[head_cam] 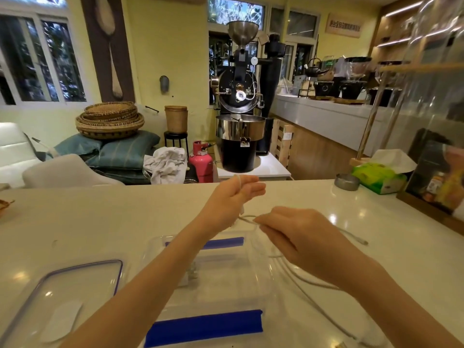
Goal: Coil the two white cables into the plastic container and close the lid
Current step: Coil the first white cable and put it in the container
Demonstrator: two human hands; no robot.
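Note:
A clear plastic container (226, 280) with blue clip handles sits on the white counter under my forearms. Its clear lid (62, 295) with a purple rim lies flat to its left. My left hand (233, 199) is raised above the container's far edge, fingers extended, with a white cable (296, 272) looped over it. My right hand (293, 234) pinches the same cable just to the right. The cable trails down past the container's right side, and a plug end (361, 240) lies on the counter. A second cable end shows faintly inside the container (192, 271).
A green tissue box (379, 177) and a small metal ashtray (347, 181) stand at the counter's far right, beside a wooden-framed glass case (431, 172). A basket edge (3, 204) shows at the far left. A coffee roaster stands beyond the counter.

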